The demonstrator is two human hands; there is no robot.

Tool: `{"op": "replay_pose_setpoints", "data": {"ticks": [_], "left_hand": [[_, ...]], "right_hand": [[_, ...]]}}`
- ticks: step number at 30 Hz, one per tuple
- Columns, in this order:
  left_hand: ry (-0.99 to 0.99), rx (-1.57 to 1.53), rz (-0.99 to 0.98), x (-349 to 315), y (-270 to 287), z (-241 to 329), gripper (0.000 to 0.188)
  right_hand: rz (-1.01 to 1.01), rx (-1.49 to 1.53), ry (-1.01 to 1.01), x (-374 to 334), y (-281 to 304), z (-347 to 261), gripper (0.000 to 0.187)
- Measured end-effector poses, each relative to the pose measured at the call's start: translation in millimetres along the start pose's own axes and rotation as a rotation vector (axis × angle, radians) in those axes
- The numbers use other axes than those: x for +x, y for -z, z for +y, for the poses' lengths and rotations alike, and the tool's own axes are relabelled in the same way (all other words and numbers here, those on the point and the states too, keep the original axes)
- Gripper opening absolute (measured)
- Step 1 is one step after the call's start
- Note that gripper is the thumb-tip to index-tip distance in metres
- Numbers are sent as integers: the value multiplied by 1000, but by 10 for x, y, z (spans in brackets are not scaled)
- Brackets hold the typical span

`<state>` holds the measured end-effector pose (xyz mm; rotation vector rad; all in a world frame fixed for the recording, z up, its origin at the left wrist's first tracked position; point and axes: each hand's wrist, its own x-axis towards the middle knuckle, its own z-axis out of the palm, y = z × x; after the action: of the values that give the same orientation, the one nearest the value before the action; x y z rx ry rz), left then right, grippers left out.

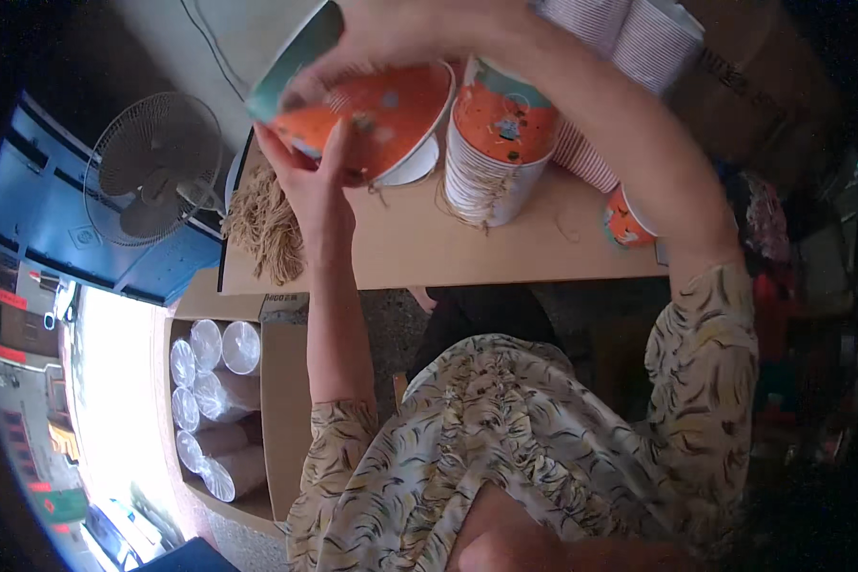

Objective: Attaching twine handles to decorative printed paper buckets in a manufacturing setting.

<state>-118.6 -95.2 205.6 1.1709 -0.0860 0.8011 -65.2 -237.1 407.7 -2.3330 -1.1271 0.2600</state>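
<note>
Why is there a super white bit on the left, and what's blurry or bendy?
Head view: the bright opening at left is washed out white, probably by daylight; head view: the right hand looks smeared, likely motion blur; head view: the blue panels bend near the rim from the fisheye lens, and the far right is dim.

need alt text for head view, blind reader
Two bare hands, the right one blurred, handle an orange and teal printed paper bucket over a light brown table. Nearby are a stack of similar white-rimmed buckets and a bundle of tan string.
</note>
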Motion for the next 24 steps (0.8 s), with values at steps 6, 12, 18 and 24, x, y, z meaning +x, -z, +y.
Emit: {"op": "replay_pose_setpoints", "data": {"ticks": [6, 12, 18, 24], "left_hand": [[-485, 258, -31, 189, -481, 267, 120], [-429, 141, -139, 459, -380, 488, 71], [-33, 38, -90, 456, -235, 282, 72], [626, -438, -420, 445, -145, -62, 94]], "right_hand": [[-78, -45, 38, 281, 441, -56, 78], [184, 173, 247, -109, 684, 97, 74], [143, 730, -138, -175, 910, 464, 76], [284, 671, 323, -358, 768, 735, 67]]}}
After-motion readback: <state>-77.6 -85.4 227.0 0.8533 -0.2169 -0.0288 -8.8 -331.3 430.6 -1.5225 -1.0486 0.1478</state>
